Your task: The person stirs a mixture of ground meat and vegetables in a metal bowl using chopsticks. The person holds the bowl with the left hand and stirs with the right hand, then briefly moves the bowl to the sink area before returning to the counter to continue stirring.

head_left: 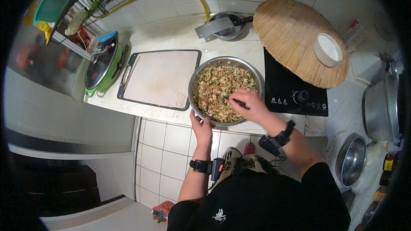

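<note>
A wide stainless steel bowl [227, 124] stands at the counter's front edge, full of a finely chopped mixture [218, 85] in beige and brown with green bits. My left hand [202, 129] grips the bowl's near left side. My right hand [251, 105] is closed around a utensil with a black handle [242, 104], above the right part of the mixture. The utensil's working end is mostly hidden by the hand and mixture, so its kind does not show. Left of the bowl lies a pale cutting board [158, 79] with a dark rim.
Behind the bowl, a cleaver [214, 28] rests across a small pot [233, 33]. A round woven mat [291, 30] carrying a white bowl [328, 50] overlaps a black cooktop [284, 90]. A green lidded pan [102, 72] stands left; a steel basin [353, 160] sits right.
</note>
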